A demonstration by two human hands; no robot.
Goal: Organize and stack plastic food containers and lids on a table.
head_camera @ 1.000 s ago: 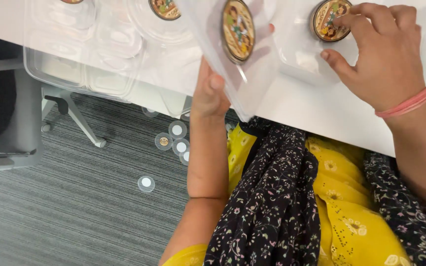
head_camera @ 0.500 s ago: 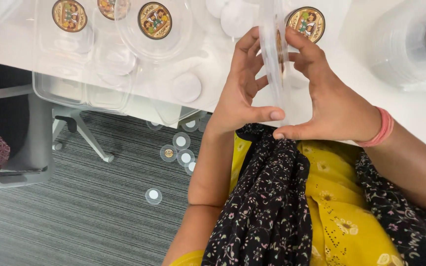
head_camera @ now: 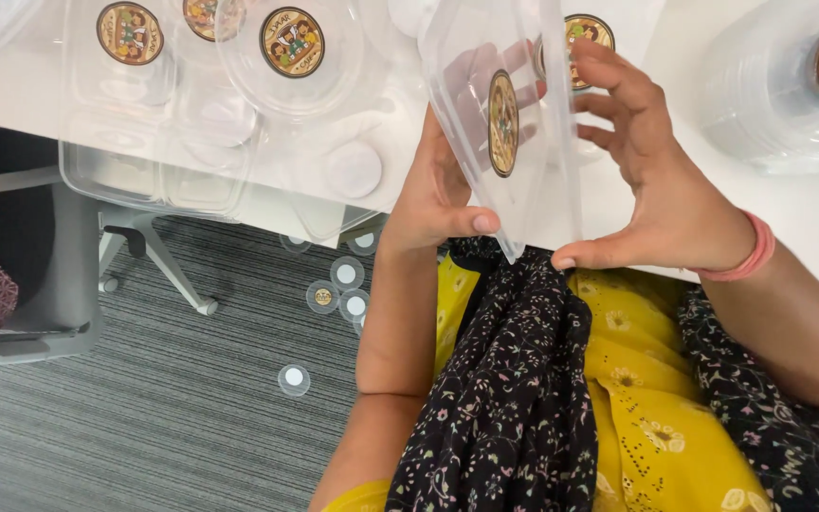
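Holding a clear plastic lid (head_camera: 504,123) upright between both hands at the white table's near edge (head_camera: 267,204), my left hand (head_camera: 438,190) pinches its lower corner while my right hand (head_camera: 651,180) braces the far side, fingers spread. Stacked clear containers (head_camera: 191,123) crowd the table to my left.

Person's arms bare to above elbow. Left hand (head_camera: 438,190): no jewellery visible. Right hand (head_camera: 661,194): thin pink band (head_camera: 755,254) around wrist. Yellow garment (head_camera: 656,417) with pale floral print covers torso and lap. Black scarf (head_camera: 509,398) with small flower pattern drapes down front; more black floral cloth toward 4 o'clock.
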